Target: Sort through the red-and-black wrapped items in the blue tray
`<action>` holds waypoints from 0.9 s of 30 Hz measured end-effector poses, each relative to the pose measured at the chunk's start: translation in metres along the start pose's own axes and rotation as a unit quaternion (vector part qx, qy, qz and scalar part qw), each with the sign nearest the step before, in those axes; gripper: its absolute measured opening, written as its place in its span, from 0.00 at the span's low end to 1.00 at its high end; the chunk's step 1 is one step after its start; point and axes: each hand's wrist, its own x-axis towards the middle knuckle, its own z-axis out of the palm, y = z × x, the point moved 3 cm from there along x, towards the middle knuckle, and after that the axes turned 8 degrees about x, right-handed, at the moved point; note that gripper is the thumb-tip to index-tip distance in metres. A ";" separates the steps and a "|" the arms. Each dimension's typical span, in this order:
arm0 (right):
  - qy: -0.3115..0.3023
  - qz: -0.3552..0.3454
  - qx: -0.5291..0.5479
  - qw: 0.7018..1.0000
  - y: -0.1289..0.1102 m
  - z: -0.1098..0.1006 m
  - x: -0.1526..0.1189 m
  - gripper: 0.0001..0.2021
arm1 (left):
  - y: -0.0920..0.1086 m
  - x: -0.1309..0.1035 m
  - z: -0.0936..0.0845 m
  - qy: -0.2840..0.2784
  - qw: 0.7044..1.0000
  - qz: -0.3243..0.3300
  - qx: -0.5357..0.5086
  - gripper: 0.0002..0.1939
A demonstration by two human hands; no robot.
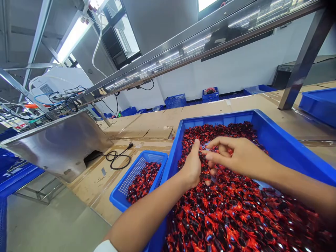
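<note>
A large blue tray [278, 134] holds a heap of small red and black parts [225, 213]. Over the heap my left hand [193, 166] is turned palm inward with its thumb up; its fingers curl behind, partly hidden, and what lies in them is too small to name. My right hand [233, 155] reaches in from the right, thumb and forefinger close together near the left palm; anything between them is too small to make out. Left of the tray stands a smaller blue perforated basket [123, 182] with more red and black parts [144, 180].
A black cable with a plug [118, 154] lies on the cardboard-covered table [141, 131]. A metal post [301, 63] and another blue bin [320, 105] are at the right. A steel housing [60, 143] stands at the left.
</note>
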 end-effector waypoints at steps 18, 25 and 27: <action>-0.022 -0.074 -0.048 0.996 -0.016 0.006 -0.010 0.11 | -0.016 -0.001 -0.012 0.045 0.975 0.137 0.168 0.45; -0.021 -0.138 -0.070 0.988 -0.018 0.008 -0.011 0.08 | -0.016 0.005 -0.001 -0.054 0.998 -0.005 0.024 0.59; -0.005 -0.174 -0.078 0.982 -0.019 0.008 -0.013 0.08 | -0.012 0.004 0.001 -0.080 0.994 -0.070 -0.032 0.56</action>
